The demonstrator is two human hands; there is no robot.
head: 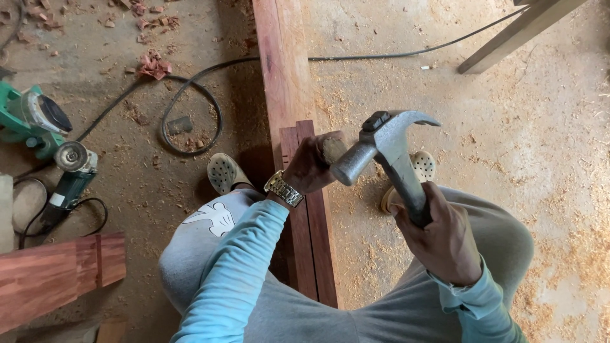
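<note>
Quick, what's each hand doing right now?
Left hand: closed around a chisel handle set on the wooden beam.
Right hand: closed on the claw hammer.

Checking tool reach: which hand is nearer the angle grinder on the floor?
Left. The left hand grips a chisel over the plank, toward the angle grinder; the right hand holds the hammer farther away.

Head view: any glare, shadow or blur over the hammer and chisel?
Head view: soft, even daylight, no harsh glare; the hammer head shows a mild sheen and slight blur. The left hand hides most of the chisel. Dark shadow lies beside the wooden beam.
</note>
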